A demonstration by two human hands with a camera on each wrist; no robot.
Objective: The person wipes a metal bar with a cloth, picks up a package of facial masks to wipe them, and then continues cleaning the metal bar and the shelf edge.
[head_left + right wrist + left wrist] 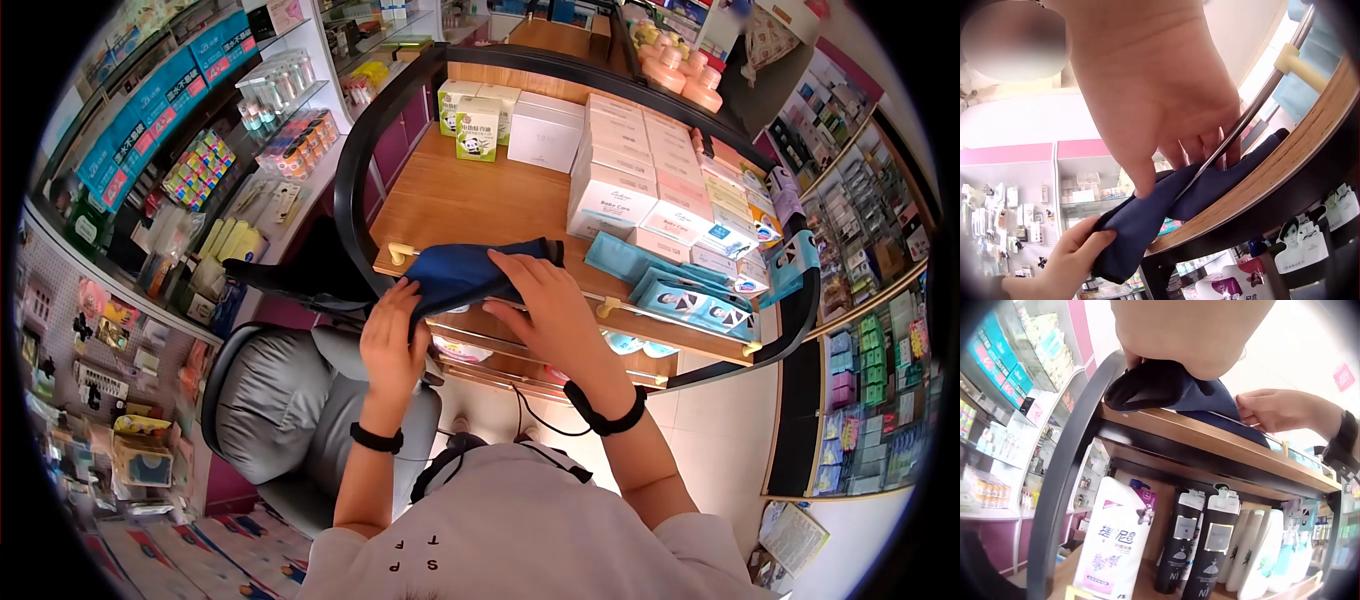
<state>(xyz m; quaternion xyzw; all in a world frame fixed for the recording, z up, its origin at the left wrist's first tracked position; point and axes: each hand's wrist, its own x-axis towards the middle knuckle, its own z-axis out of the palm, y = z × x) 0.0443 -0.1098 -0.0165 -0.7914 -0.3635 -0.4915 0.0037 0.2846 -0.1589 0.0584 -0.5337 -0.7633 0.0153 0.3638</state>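
A navy-blue cloth piece with black edging [470,275] lies folded over the front rail and edge of a wooden shelf top [430,200]. Its left end gapes like a tube, showing a black inside in the left wrist view. My left hand [392,335] pinches that end between thumb and fingers, with the thumb on the near side [1079,250]. Farther right, my right hand [545,310] holds the cloth, fingers over its upper side and thumb by its lower edge. In the right wrist view, a thin metal rail [1241,122] crosses in front of those fingers.
White and pink boxes [615,195], panda-print boxes [477,128] and blue packets [690,300] stand on the top. Bottles [1116,540] line the shelf below. A grey padded chair [270,400] is at left, and a black curved frame [350,190] borders the shelf.
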